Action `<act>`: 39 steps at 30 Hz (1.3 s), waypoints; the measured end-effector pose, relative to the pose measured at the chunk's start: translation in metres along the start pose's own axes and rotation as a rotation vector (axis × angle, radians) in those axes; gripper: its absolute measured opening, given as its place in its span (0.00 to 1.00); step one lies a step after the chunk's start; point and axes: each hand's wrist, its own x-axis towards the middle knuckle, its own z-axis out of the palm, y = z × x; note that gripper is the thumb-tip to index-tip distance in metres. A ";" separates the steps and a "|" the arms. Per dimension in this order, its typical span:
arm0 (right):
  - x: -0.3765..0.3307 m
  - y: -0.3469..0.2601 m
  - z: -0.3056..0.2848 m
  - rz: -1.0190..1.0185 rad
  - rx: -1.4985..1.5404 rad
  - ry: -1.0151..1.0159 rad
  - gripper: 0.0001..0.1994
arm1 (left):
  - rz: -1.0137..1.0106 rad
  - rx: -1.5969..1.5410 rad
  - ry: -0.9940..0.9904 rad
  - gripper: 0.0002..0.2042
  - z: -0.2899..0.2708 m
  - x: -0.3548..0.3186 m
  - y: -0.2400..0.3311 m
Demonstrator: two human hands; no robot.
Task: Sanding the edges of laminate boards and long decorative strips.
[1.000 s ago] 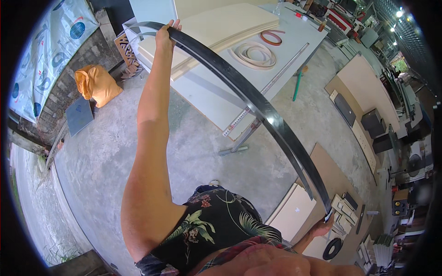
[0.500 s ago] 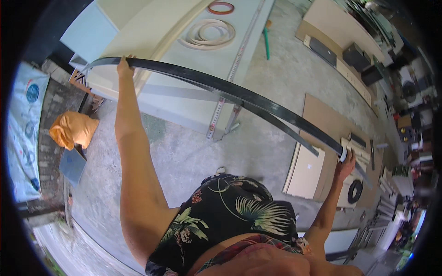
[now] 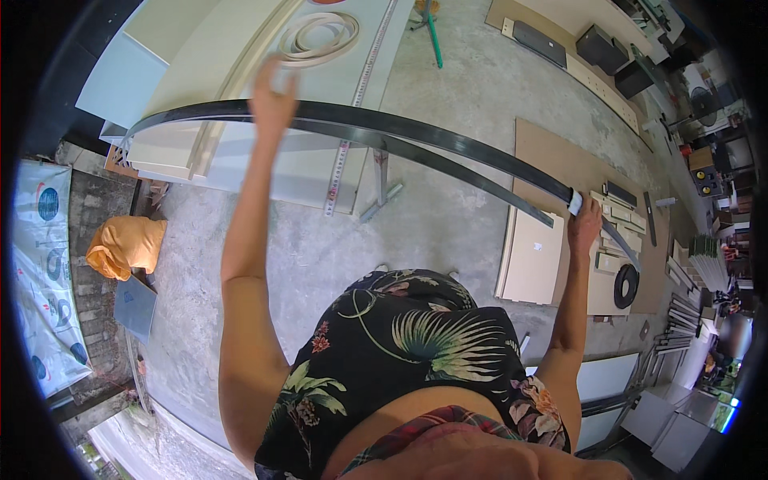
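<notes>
A long black flexible strip [image 3: 432, 139], shiny like edge banding, bows across the view in more than one layer. My right hand [image 3: 586, 222] grips its right end, just below a white band [image 3: 575, 202] wrapped round it. One loose tail hangs past that hand, and another layer ends in the air to its left. My left hand [image 3: 274, 98] is raised at the strip's left part, fingers apart and smeared by motion; whether the palm touches the strip I cannot tell. The strip's far left end curves down beside the pale panels [image 3: 188, 76].
A white table [image 3: 304, 172] carries a tape measure [image 3: 339, 172] and a pale coiled strip [image 3: 320, 38]. An orange sack [image 3: 128, 244] lies on the floor at left. Cardboard [image 3: 532, 152] with beige boards [image 3: 532, 256] and a black coil [image 3: 625, 286] lies at right.
My left hand has let go of the strip and moved right along it, fingers opening. My right hand keeps its grip, slightly higher in view. The whole view has shifted.
</notes>
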 end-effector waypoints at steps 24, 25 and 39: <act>-0.139 0.344 0.022 0.236 -0.145 0.109 0.19 | 0.101 0.187 -0.989 0.20 0.103 -0.095 0.215; -0.153 0.363 0.015 0.243 -0.156 0.099 0.20 | 0.114 0.168 -0.971 0.20 0.097 -0.092 0.214; -0.262 0.507 -0.119 1.193 -0.381 0.043 0.18 | 0.096 0.120 -1.047 0.20 0.077 -0.068 0.197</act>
